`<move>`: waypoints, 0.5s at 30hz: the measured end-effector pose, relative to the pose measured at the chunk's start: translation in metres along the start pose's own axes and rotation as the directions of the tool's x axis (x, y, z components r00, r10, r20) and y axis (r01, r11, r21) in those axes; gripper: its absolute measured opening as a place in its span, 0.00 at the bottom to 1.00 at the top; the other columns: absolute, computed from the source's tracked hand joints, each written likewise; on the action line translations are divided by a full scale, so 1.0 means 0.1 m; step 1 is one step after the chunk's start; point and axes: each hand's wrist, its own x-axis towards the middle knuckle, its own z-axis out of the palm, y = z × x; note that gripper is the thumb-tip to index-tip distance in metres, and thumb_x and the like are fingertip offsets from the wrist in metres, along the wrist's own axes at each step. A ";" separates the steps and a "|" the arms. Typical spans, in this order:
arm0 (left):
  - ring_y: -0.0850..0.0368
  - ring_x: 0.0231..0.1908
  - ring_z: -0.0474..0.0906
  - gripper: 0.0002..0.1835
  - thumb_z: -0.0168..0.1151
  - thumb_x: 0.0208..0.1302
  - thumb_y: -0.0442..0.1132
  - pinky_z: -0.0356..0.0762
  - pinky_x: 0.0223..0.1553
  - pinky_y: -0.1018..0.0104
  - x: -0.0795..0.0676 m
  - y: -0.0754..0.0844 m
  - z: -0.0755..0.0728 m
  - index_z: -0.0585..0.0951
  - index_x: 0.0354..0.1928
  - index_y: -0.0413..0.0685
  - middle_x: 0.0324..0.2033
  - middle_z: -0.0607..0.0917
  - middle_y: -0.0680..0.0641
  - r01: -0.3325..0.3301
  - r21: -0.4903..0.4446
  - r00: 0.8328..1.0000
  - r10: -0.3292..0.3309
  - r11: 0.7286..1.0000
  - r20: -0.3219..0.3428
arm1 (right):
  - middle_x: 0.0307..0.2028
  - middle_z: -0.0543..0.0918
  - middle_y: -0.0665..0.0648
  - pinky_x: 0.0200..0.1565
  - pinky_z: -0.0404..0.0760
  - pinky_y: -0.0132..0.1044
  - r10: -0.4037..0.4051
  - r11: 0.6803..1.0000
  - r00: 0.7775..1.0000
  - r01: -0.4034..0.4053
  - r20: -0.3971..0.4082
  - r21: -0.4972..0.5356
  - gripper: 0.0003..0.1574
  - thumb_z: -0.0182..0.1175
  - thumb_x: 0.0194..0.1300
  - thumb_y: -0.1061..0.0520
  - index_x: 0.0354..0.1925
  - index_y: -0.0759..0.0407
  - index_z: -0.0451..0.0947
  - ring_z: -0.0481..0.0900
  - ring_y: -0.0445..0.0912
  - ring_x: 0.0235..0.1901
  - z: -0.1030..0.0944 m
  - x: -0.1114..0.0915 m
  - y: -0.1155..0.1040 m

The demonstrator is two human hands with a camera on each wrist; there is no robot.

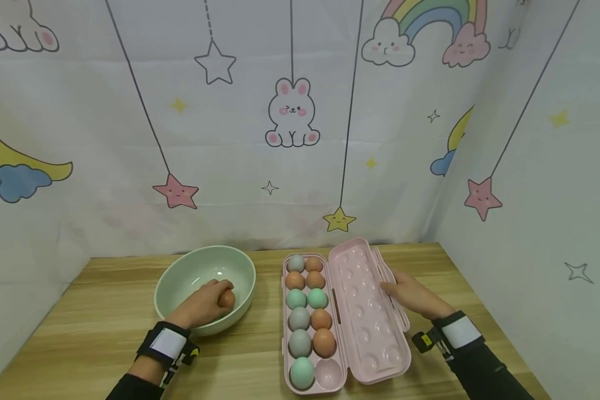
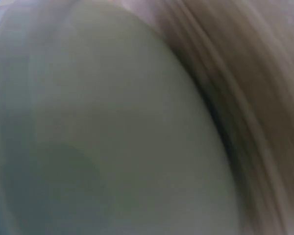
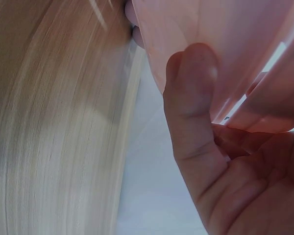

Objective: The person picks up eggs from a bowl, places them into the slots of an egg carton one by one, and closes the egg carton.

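Note:
In the head view my left hand [image 1: 202,305] is inside a pale green bowl [image 1: 177,275], fingers curled round a brown egg [image 1: 227,300]. The left wrist view shows only a blurred wall of the bowl [image 2: 137,112]. A pink egg carton [image 1: 328,376] lies unfolded to the right of the bowl, its two rows bearing brown, grey and green eggs. The front right cup shows its bare bottom. My right hand [image 1: 415,294] grips the outer edge of the carton's dimpled lid [image 1: 362,316], with the thumb [image 3: 191,93] over the plastic.
The wooden table [image 1: 250,366] carries the bowl and carton side by side. Behind them hangs a white cloth [image 1: 230,166] printed with stars and a rabbit. Another white cloth side [image 1: 540,233] runs along the table's right edge.

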 end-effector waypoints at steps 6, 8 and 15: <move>0.54 0.34 0.74 0.23 0.70 0.52 0.37 0.72 0.36 0.59 0.01 -0.02 0.01 0.76 0.50 0.40 0.36 0.76 0.45 -0.005 0.010 1.000 0.005 1.000 0.015 | 0.62 0.67 0.73 0.52 0.73 0.50 0.010 1.000 1.000 -0.010 -0.002 0.001 0.35 0.43 0.73 0.59 0.71 0.74 0.50 0.73 0.58 0.55 0.00 0.00 0.01; 0.54 0.34 0.73 0.23 0.69 0.52 0.38 0.72 0.36 0.58 0.00 -0.02 0.01 0.77 0.51 0.41 0.35 0.75 0.45 -0.018 0.017 1.000 0.018 1.000 0.008 | 0.62 0.67 0.73 0.52 0.73 0.50 0.010 1.000 1.000 -0.010 -0.002 0.004 0.35 0.43 0.73 0.60 0.71 0.74 0.49 0.73 0.58 0.56 0.00 0.00 0.01; 0.54 0.32 0.70 0.18 0.70 0.52 0.40 0.71 0.34 0.58 -0.01 -0.01 0.00 0.81 0.46 0.47 0.35 0.70 0.45 -0.017 0.006 1.000 0.017 1.000 -0.019 | 0.62 0.67 0.73 0.50 0.75 0.48 0.011 1.000 1.000 -0.011 0.001 0.013 0.35 0.43 0.73 0.59 0.72 0.74 0.48 0.74 0.57 0.53 0.00 -0.01 0.00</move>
